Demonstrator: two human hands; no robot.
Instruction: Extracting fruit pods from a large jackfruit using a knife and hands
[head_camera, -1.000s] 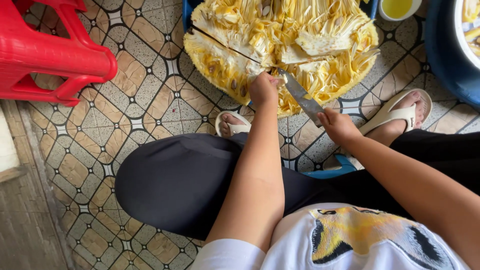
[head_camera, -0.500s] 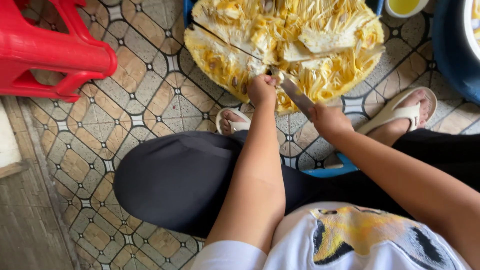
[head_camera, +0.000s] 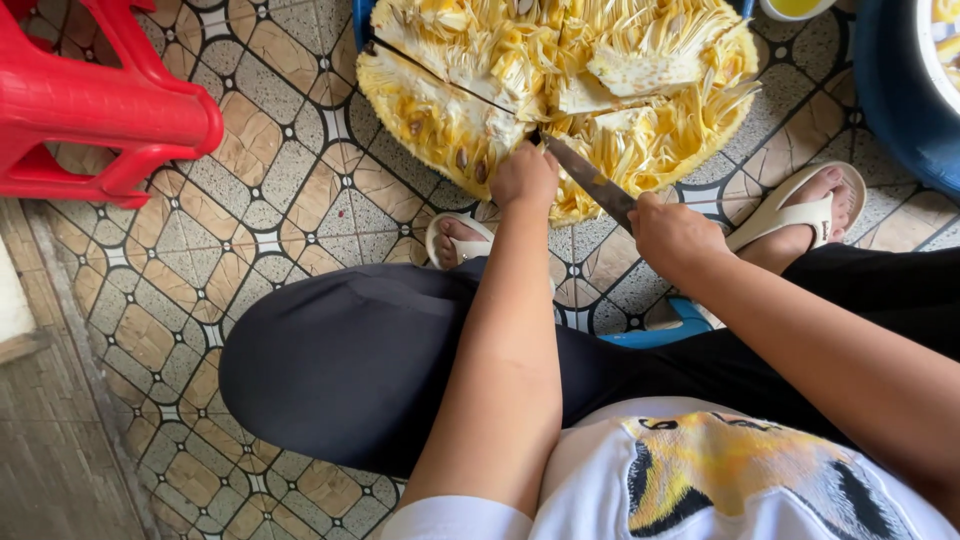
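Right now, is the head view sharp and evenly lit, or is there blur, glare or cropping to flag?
Head view: soft even daylight, no hard shadows or glare; the knife, both hands and the cut jackfruit are sharp; the fruit's top and the red stool are cropped by the frame edge.

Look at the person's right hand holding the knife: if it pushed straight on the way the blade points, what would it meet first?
The right hand grips a knife angled up-left toward the cut jackfruit. The tip seems already at the yellow flesh, right beside the left hand, so probably the fruit first; depth is unclear.
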